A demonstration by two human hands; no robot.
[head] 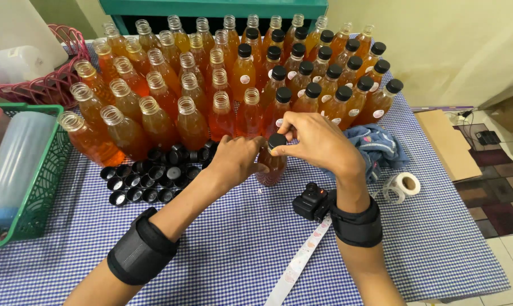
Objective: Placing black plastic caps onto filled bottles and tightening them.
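A small clear bottle of amber liquid [272, 168] stands on the blue checked tablecloth [222, 249]. My left hand [235, 157] grips its body. My right hand [315, 140] is closed on its black cap [277, 140] from above. Behind it stand several uncapped bottles [154, 85] at the left and several black-capped bottles [336, 79] at the right. A pile of loose black caps [149, 175] lies just left of my left hand.
A roll of stickers [406, 184] with a long backing strip [302, 258] lies at the right, beside a blue cloth [376, 146]. A green basket [38, 187] and a pink basket [47, 85] sit at the left. A cardboard piece [449, 141] lies past the table's right edge.
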